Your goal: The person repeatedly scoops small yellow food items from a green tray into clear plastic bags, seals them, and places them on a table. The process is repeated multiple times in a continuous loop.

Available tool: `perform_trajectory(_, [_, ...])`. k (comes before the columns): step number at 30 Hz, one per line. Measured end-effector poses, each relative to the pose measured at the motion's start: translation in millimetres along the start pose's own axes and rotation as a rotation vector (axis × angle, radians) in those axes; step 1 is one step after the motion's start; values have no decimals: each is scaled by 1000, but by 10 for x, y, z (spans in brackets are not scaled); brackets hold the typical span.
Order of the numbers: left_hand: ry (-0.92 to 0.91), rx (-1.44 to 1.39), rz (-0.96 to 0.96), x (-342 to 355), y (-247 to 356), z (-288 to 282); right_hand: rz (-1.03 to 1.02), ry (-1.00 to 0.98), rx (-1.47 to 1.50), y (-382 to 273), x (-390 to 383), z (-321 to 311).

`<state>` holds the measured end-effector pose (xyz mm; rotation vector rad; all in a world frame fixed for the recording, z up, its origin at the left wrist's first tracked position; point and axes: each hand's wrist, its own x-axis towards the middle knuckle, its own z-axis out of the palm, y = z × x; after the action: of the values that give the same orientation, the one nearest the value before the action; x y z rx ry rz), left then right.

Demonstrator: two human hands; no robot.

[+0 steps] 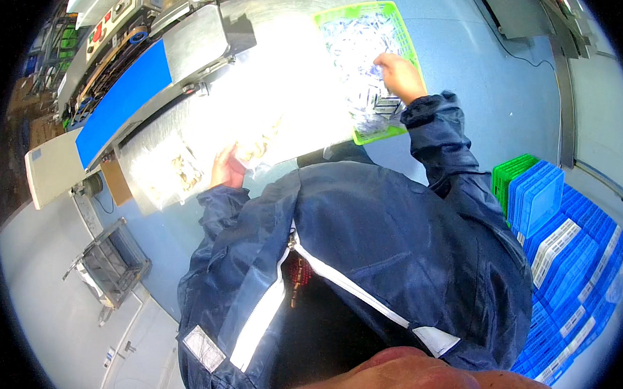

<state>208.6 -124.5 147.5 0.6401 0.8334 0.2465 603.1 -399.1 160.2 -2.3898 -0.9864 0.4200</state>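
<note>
1. Small packets [359,54] fill the green basket [380,135], one o'clock.
2. Right hand [402,80] curls over them, grip unclear: likely picking.
3. Left hand [228,168], ten o'clock: can't tell its grip.
4. Next seems to need a light pinch.

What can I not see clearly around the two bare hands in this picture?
Head view:
Bare left hand: white glare hides whether it holds anything.
Bare right hand: its own back hides the palm.
Small white pieces in the bright green plastic basket: too small and overexposed to identify.
</note>
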Motion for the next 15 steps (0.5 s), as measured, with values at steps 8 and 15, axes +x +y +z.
perform_trajectory(8, [57,13,-25,95,-88,-14,-57,225,-487,-32,626,314])
perform_trajectory(15, [88,1,7,-5,-4,147,-72,196,-254,41,558,304])
